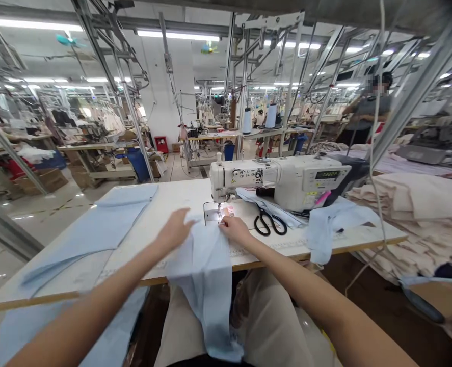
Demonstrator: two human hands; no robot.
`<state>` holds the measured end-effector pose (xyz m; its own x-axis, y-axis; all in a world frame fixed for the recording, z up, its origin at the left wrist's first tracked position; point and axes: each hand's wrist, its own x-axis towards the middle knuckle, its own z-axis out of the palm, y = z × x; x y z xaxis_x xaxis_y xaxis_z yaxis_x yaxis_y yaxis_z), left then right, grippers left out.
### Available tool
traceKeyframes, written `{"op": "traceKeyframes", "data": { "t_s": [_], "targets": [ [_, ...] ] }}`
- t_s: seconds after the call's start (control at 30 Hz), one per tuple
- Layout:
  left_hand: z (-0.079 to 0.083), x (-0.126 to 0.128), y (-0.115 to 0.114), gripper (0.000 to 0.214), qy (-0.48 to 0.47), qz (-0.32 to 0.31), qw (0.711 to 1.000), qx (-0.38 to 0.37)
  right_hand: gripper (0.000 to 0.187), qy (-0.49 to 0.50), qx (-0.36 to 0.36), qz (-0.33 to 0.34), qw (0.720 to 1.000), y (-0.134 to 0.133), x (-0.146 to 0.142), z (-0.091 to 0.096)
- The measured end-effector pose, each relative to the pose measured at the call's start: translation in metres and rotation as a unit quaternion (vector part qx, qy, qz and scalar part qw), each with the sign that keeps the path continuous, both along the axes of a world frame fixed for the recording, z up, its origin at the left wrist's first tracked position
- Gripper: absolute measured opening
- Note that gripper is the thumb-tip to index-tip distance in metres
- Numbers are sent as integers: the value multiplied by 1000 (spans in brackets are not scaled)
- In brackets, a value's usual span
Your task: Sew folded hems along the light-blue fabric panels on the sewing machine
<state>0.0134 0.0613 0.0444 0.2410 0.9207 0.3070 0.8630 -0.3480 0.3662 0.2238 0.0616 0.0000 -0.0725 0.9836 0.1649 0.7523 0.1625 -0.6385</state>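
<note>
A light blue fabric piece (pixel 206 255) hangs from the sewing machine's bed over the table's front edge and down across my lap. My left hand (pixel 175 228) is at its left edge, fingers stretched forward and thumb apart, slightly blurred. At the right edge of the same cloth, my right hand (pixel 234 228) pinches it close to the needle area. The white sewing machine (pixel 244 176) stands just beyond both hands, its needle lamp lit. Black-handled scissors (pixel 269 222) lie to the right of my right hand.
Light blue fabric panels (pixel 107 219) lie on the table's left part. A blue strip (pixel 325 229) drapes over the front edge at right. Pale pink cloth (pixel 424 209) is piled beyond it. A white cable (pixel 374 178) hangs at right. Another person (pixel 367 112) stands farther back.
</note>
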Motion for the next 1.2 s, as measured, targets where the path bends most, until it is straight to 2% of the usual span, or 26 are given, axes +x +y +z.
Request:
{"op": "traceKeyframes", "data": {
  "t_s": [0.07, 0.1, 0.13, 0.2, 0.37, 0.47, 0.77, 0.97, 1.07, 1.13, 1.2],
  "targets": [
    [-42, 14, -17, 45, 56, -45, 996, -57, 17, -44, 7, -24, 999, 5, 10, -18],
    [-55, 16, -24, 48, 80, -56, 992, -76, 16, -61, 14, -30, 998, 6, 16, -22],
    [-65, 16, -28, 51, 100, -66, 989, -91, 14, -75, 25, -33, 996, 6, 22, -24],
    [-72, 10, -30, 55, 131, -79, 982, -110, 16, -100, 50, -21, 994, 1, 31, -25],
    [-67, -5, -7, 57, 173, -105, 970, -133, 33, -154, 92, 109, 978, -32, 35, -29],
    [-66, -7, 9, 57, 187, -105, 967, -137, 43, -178, 101, 146, 968, -39, 35, -34],
    [-65, -21, 66, 57, 206, -111, 963, -132, 45, -235, 102, 175, 951, 22, 42, -30],
    [-69, -25, 84, 56, 187, -121, 969, -108, 43, -192, 141, 173, 956, 40, 43, -35],
    [-68, -31, 83, 57, 178, -100, 976, -70, 30, -147, 179, 171, 958, 24, 47, -26],
    [-66, -40, 74, 58, 182, -66, 981, -35, 24, -98, 195, 186, 958, -7, 49, -26],
    [-68, -52, 55, 58, 183, -53, 982, -2, 22, -42, 183, 255, 948, -48, 49, -39]
  ]
}}
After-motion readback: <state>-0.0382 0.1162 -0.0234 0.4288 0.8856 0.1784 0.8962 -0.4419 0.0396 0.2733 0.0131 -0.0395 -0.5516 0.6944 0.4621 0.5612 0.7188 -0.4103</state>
